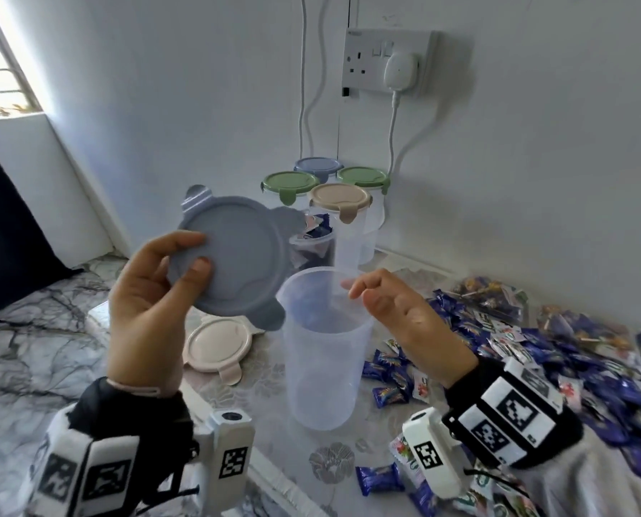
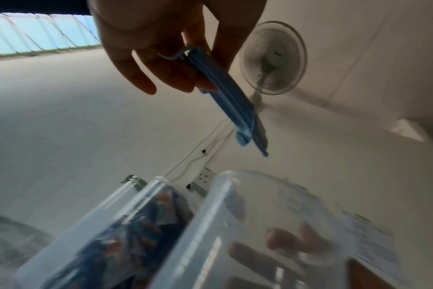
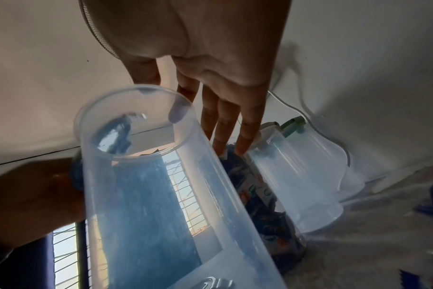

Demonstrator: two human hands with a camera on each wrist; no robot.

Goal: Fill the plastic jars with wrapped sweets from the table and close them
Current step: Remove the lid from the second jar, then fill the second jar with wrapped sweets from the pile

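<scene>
My left hand (image 1: 198, 252) holds a grey-blue clip lid (image 1: 236, 255) tilted in the air, thumb on top and fingers behind it, just left of an empty clear jar (image 1: 322, 352). The left wrist view shows that lid (image 2: 225, 97) edge-on, pinched by the fingers (image 2: 161, 74). My right hand (image 1: 361, 294) hovers at the jar's right rim with straight fingers (image 3: 223, 121) and holds nothing. The open jar (image 3: 148, 176) stands upright on the table. Behind it is a lidless jar (image 1: 313, 244) full of wrapped sweets. Loose sweets (image 1: 535, 348) lie piled to the right.
A beige lid (image 1: 218, 343) lies on the table left of the empty jar. Several closed jars (image 1: 339, 199) with green, blue and beige lids stand by the wall. A socket with a plugged cable (image 1: 397, 65) is above them. A fan (image 2: 272, 58) stands behind.
</scene>
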